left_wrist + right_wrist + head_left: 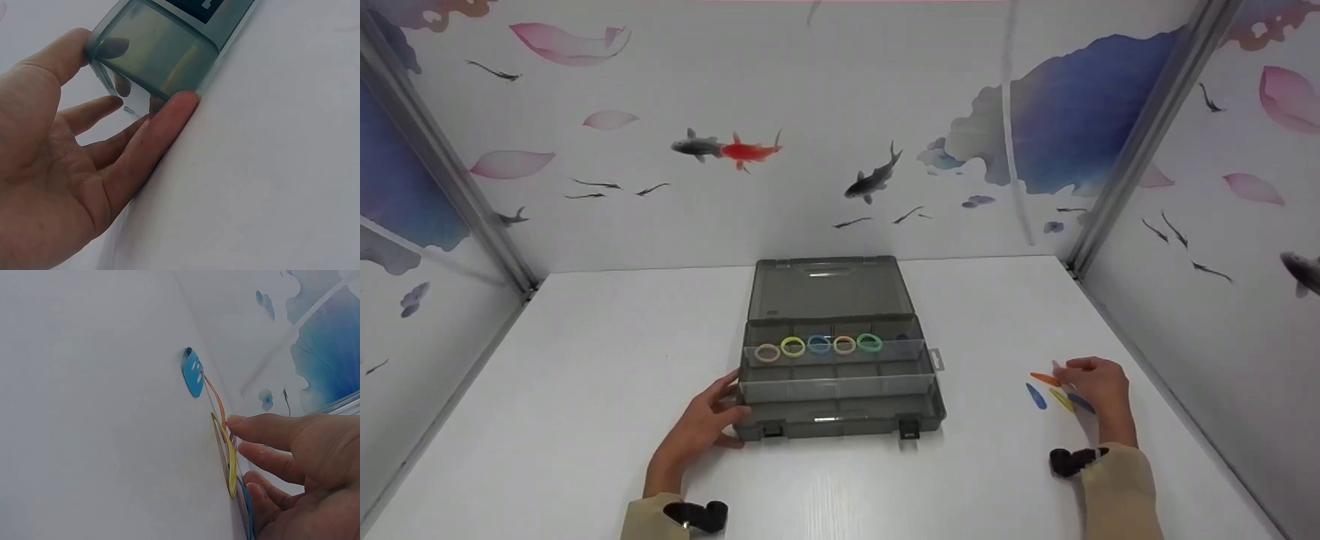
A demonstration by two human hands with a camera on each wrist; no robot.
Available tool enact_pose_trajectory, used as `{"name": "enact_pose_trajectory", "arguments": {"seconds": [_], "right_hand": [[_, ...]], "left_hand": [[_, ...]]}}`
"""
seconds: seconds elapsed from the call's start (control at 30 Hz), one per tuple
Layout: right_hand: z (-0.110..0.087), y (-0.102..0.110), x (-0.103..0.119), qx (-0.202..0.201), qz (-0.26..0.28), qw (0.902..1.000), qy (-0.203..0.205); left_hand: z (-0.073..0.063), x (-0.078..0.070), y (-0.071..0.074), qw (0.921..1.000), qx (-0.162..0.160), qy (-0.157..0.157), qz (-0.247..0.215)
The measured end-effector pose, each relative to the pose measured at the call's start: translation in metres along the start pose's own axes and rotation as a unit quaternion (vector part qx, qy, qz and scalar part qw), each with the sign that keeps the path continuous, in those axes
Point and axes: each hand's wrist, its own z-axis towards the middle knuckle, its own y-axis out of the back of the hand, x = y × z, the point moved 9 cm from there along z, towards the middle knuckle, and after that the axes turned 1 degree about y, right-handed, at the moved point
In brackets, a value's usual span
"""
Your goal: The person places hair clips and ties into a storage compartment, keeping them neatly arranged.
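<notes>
A grey translucent storage box (840, 431) lies with its lid (829, 289) raised toward the back wall. My left hand (701, 424) holds its front left corner, thumb and fingers around the edge. In the left wrist view, some fingers show through the box's clear plastic. Over to the right, my right hand (1102, 386) has thumb and fingertips at a pink hair clip (1057, 366), which appears pinched between them. Close by lie an orange clip (1045, 379), a blue clip (1036, 397), a yellow clip (1062, 400) and a darker blue clip (1081, 403), partly under the hand.
Several coloured hair ties, among them a green one (869, 343) and a yellow one (793, 346), stand in a row in the box's rear section. Clear dividers (840, 386) cross the box. Printed panels enclose the white table (585, 360) at the back and sides.
</notes>
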Motion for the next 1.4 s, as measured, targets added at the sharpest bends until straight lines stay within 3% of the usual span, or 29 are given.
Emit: {"name": "enact_pose_trajectory", "arguments": {"seconds": [0.2,0.47,0.97,1.2,1.4], "right_hand": [[-0.001,0.002,0.003,-0.005,-0.006,0.9996,0.027],[-0.002,0.002,0.003,-0.008,-0.024,0.9996,0.009],[-0.006,0.001,0.007,-0.004,-0.031,0.9994,0.014],[-0.004,0.003,0.014,-0.021,-0.058,0.9971,0.044],[-0.004,0.001,0.012,-0.026,-0.059,0.9975,0.029]], "left_hand": [[0.0,0.0,0.0,1.0,0.002,-0.007,0.002],[-0.002,-0.001,0.0,1.0,0.0,-0.007,0.004],[-0.002,0.0,0.0,1.0,0.005,-0.003,-0.004],[-0.002,0.0,0.001,1.0,-0.004,-0.002,-0.006],[-0.002,0.0,0.001,1.0,0.001,-0.004,0.0]]}}
